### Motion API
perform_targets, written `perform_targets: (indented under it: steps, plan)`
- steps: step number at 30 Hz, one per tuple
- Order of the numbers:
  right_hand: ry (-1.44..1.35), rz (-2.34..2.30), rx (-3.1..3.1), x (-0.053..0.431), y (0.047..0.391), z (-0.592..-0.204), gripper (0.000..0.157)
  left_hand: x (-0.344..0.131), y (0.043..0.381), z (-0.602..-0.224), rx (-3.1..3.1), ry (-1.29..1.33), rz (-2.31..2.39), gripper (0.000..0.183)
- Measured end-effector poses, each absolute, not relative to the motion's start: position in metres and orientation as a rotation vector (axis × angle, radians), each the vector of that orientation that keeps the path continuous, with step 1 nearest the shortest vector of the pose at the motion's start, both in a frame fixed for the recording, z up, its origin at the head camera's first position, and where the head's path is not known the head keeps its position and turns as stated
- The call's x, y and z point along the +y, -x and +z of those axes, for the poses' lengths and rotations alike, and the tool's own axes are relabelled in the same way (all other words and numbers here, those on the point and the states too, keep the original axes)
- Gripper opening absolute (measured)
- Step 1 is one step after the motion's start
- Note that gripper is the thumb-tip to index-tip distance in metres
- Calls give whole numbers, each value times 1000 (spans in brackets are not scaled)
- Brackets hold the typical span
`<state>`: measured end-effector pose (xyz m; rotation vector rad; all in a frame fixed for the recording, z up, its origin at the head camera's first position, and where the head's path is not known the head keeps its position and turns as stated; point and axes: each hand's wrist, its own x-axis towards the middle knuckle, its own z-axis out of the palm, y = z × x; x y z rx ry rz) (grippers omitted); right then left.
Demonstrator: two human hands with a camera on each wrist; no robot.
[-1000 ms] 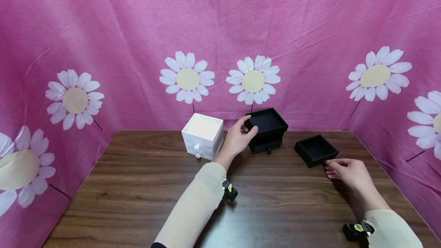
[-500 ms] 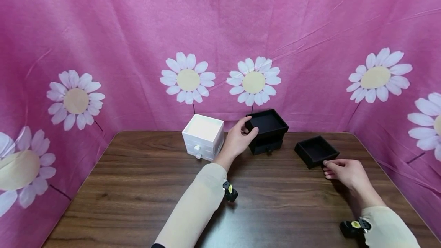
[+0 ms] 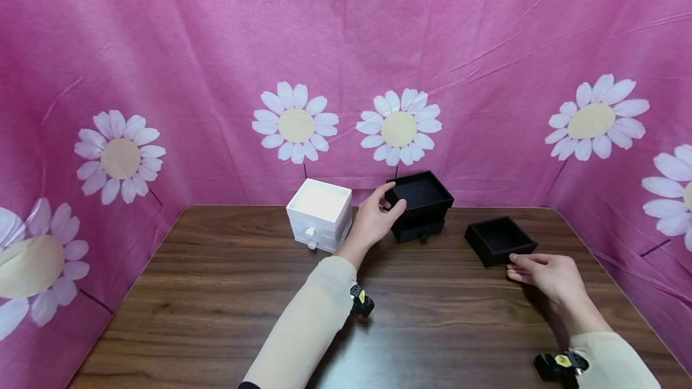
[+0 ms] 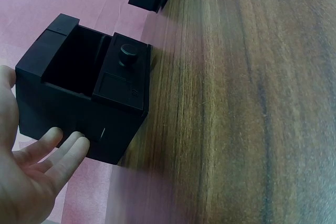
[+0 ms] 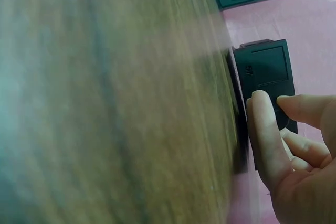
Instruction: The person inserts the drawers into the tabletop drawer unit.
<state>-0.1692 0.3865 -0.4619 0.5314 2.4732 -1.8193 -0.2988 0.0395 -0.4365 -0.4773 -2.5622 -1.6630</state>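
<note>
My left hand holds the left side of a small black drawer cabinet, thumb at the top rim. The left wrist view shows fingertips against the side wall of the cabinet; its upper slot is an open cavity, and a drawer with a round knob fills the lower one. My right hand pinches the front of a separate black drawer lying on the table, right of the cabinet. Close up in the right wrist view, thumb and fingers meet at the front of the drawer, covering its knob.
A white two-drawer cabinet with white knobs stands left of the black one, close beside my left wrist. The wood table ends at a pink cloth backdrop with large daisies behind and at both sides.
The loose black drawer has shifted slightly to the right and nearer to me, turning a little, with my right hand at its front. My left hand and the cabinet stay in place.
</note>
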Motion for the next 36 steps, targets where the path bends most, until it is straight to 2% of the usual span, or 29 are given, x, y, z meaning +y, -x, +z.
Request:
perform_targets:
  steps: [3,7,8,11,15,36]
  plan:
    - [-543,-1878,2442,384,166,-460,42,39,299,-436,-2569,474,-1658,55]
    - [-559,-1993,2362,381,161,-459,11,39,299,-436,-2577,471,-1649,55]
    - [-558,-2033,2333,380,160,-458,9,40,299,-436,-2577,470,-1649,55]
    - [-561,-2139,2246,377,157,-458,25,40,299,-435,-2573,465,-1650,55]
    - [-565,-2249,2146,371,154,-459,32,40,299,-435,-2571,469,-1650,55]
    - [-473,-2353,2137,337,149,-448,32,40,299,-436,-2575,476,-1658,56]
